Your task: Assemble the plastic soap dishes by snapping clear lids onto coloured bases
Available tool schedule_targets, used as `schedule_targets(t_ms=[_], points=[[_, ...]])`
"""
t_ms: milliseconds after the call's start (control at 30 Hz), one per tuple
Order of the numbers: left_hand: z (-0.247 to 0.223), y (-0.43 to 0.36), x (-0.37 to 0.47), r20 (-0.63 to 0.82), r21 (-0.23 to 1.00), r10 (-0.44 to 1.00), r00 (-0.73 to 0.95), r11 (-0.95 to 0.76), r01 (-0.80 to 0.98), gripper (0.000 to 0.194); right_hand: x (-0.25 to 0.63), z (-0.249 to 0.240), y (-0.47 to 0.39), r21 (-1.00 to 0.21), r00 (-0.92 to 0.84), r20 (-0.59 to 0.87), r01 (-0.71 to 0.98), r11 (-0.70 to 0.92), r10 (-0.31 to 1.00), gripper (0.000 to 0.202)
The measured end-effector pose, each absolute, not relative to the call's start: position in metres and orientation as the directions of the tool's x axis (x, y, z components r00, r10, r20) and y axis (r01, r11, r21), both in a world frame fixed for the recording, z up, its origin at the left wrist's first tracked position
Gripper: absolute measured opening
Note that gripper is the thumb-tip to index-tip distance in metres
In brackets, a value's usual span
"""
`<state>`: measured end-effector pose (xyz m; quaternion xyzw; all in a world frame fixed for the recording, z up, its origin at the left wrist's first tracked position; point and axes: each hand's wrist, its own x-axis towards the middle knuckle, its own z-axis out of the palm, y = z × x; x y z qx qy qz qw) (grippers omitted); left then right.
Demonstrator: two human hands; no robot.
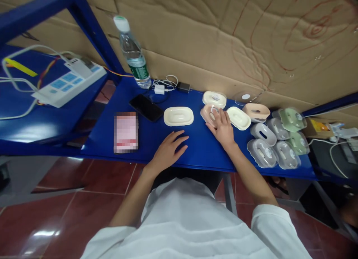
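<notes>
My left hand [169, 151] hovers over the blue tabletop with its fingers stretched apart and nothing in it. Just beyond it lies a cream oval soap dish [170, 121], with a raised bar inside. My right hand [223, 131] is on a pink soap box [207, 111] with a clear lid, thumb at the near side and fingers over the right part, which they hide. Behind that box is a cream one [209, 98], also lidded. Another cream dish [240, 118] lies right of the hand, beside a pink piece with a slot [258, 110].
Several grey and green lidded boxes [263, 154] crowd the table's right end. Toward the left are a black phone [147, 107], a blurred-out pink rectangle [125, 132], a water bottle [137, 61] and a white charger [159, 89]. A power strip [67, 85] sits farther left.
</notes>
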<state>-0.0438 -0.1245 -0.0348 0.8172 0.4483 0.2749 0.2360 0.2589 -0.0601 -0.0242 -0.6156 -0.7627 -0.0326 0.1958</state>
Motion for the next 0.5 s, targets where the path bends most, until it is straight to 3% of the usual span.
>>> schedule_targets(t_ms=[133, 300, 400, 500], points=[[-0.024, -0.112, -0.046, 0.307, 0.648, 0.878, 0.367, -0.475, 0.595, 0.037, 0.247, -0.022, -0.041, -0.218, -0.25, 0.296, 0.922, 0.319, 0.922, 0.073], [-0.017, -0.081, -0.05, 0.326, 0.478, 0.912, 0.25, -0.387, 0.789, 0.035, 0.225, -0.009, -0.001, -0.221, -0.366, 0.184, 0.889, 0.401, 0.912, 0.076], [-0.019, -0.081, -0.05, 0.248, 0.45, 0.918, 0.309, -0.392, 0.803, 0.031, 0.225, 0.009, 0.024, -0.297, -0.493, 0.155, 0.803, 0.516, 0.856, 0.088], [-0.022, -0.1, -0.042, 0.232, 0.451, 0.879, 0.416, -0.476, 0.755, 0.024, 0.245, 0.024, 0.021, -0.328, -0.408, 0.23, 0.823, 0.465, 0.884, 0.076]])
